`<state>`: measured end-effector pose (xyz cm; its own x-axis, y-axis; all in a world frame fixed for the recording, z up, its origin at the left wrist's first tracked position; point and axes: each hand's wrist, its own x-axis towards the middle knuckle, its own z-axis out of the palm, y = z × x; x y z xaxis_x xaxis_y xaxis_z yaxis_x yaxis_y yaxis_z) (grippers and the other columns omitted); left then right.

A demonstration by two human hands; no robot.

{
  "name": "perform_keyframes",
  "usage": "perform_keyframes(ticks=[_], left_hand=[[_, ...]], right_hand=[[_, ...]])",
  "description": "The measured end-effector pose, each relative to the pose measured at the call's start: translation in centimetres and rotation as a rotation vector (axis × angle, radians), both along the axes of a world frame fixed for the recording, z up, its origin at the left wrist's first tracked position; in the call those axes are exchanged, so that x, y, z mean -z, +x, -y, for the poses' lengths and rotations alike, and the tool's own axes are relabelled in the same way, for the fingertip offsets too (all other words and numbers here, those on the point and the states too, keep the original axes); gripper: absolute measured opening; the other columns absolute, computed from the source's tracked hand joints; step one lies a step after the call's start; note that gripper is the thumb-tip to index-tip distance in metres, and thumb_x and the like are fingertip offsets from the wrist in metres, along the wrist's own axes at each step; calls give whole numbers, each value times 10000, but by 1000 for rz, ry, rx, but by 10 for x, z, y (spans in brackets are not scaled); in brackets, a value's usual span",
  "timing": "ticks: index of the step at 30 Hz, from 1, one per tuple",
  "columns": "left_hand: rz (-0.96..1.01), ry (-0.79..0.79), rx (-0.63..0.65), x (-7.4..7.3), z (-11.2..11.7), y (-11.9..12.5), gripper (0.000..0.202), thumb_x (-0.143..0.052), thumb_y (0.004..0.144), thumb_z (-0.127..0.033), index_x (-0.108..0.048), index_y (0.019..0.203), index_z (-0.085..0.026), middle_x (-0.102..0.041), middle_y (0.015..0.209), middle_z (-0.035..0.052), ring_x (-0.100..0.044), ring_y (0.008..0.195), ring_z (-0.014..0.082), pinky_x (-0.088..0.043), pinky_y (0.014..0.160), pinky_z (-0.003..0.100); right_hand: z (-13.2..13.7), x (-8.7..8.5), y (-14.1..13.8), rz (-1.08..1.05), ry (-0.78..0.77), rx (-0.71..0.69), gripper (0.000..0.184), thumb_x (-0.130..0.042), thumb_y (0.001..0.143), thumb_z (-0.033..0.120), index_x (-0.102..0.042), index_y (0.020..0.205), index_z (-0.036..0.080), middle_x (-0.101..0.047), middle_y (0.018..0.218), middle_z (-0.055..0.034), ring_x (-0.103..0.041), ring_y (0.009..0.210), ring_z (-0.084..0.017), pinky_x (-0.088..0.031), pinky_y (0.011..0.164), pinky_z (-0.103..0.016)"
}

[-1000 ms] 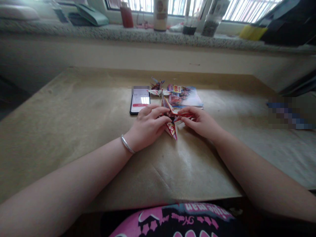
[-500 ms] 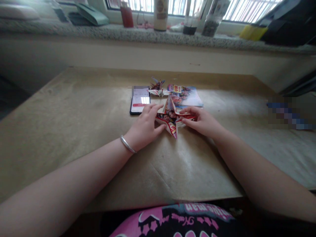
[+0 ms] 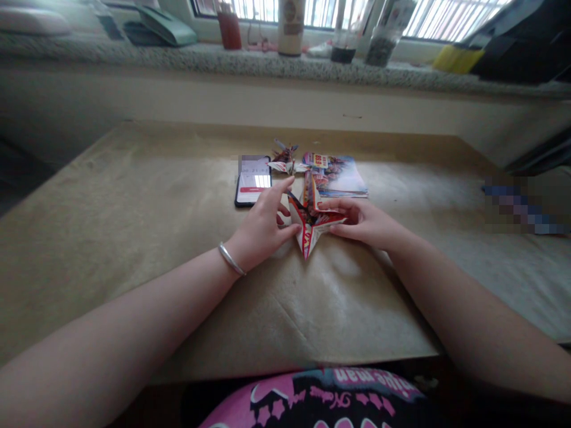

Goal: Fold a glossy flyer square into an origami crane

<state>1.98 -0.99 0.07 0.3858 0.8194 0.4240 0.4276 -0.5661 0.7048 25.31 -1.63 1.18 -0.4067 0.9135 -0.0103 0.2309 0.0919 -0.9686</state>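
Between my hands is a star-shaped piece of folded paper (image 3: 307, 233), printed in red, white and yellow, its points standing out to the sides and toward me. My left hand (image 3: 266, 219) pinches its left side, thumb in front and fingers behind. On the right, my right hand (image 3: 363, 221) grips another point between thumb and fingers. Just behind lie folded paper pieces (image 3: 288, 166), a white-and-red one and a darker spiky one. A stack of printed paper sheets (image 3: 341, 175) sits behind my right hand.
A phone (image 3: 253, 181) with a lit screen lies left of the paper pieces. The table (image 3: 178, 178) has a tan cover. Along the stone windowsill (image 3: 250, 62) stand several bottles and jars, with a yellow object (image 3: 458, 58) at the right.
The folded paper has drawn inward: its sides are raised and its front point has shifted slightly left and toward me. My left fingers have lifted and curled around its left side.
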Motion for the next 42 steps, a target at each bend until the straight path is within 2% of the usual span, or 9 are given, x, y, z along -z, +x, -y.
perform_keyframes(ticks=[6,11,14,17,21,27,34,37,42], left_hand=[[12,-42,11,3,-1,0,772,-692,719,-124,-331,1391,-244,-471,1258,93,-564,780,83,-559,660,223],[-10,-74,37,4,-2,-1,707,-641,770,-133,-331,1399,-224,-500,1212,99,-559,788,91,-556,670,227],[0,-69,64,4,-2,0,692,-608,791,-125,-323,1410,-245,-491,1251,106,-564,786,87,-551,671,220],[36,-97,67,4,-2,1,745,-615,780,-131,-283,1433,-264,-468,1296,115,-577,802,92,-554,675,219],[91,-139,96,5,-3,1,731,-547,784,-99,-257,1438,-248,-474,1317,126,-598,853,107,-563,720,237],[112,-196,174,6,-5,0,647,-444,702,19,-417,1308,-206,-493,1310,125,-612,994,145,-578,813,290],[154,-239,279,6,-2,3,386,-602,760,-103,-576,1142,-156,-434,1365,138,-545,1196,207,-510,996,390],[106,-208,232,4,-3,2,285,-604,818,-178,-618,1102,-162,-474,1323,126,-537,1201,203,-511,983,408],[-104,-91,68,-2,-6,-1,191,-585,860,-217,-684,1019,-177,-598,1191,89,-557,1153,196,-445,1030,446]], right_hand=[[-1,7,3,18,18,-35,467,-764,649,283,-621,1085,197,-670,1162,-91,-651,1028,-208,-534,899,-384],[-3,11,3,105,116,1,330,-721,701,310,-667,1001,183,-699,1065,-70,-652,969,-202,-510,931,-423],[-4,10,0,188,237,81,221,-666,735,262,-697,945,201,-684,1032,-64,-645,907,-181,-545,850,-382],[-2,8,-4,216,372,150,164,-642,729,231,-717,875,214,-631,1106,-87,-625,960,-191,-562,693,-297],[1,8,-8,219,386,170,156,-616,749,231,-711,869,209,-668,1056,-83,-631,958,-196,-549,638,-270],[-1,9,-8,255,320,222,182,-564,788,201,-707,901,199,-740,914,-32,-672,796,-170,-555,742,-313],[-1,9,-8,288,364,238,174,-598,785,207,-711,917,197,-749,932,-41,-689,814,-185,-546,793,-339],[0,9,-9,288,363,243,179,-593,778,182,-714,908,203,-749,926,-38,-690,809,-182,-547,787,-335],[0,9,-9,269,353,224,184,-585,786,190,-715,916,207,-743,961,-35,-684,832,-175,-546,790,-321]])
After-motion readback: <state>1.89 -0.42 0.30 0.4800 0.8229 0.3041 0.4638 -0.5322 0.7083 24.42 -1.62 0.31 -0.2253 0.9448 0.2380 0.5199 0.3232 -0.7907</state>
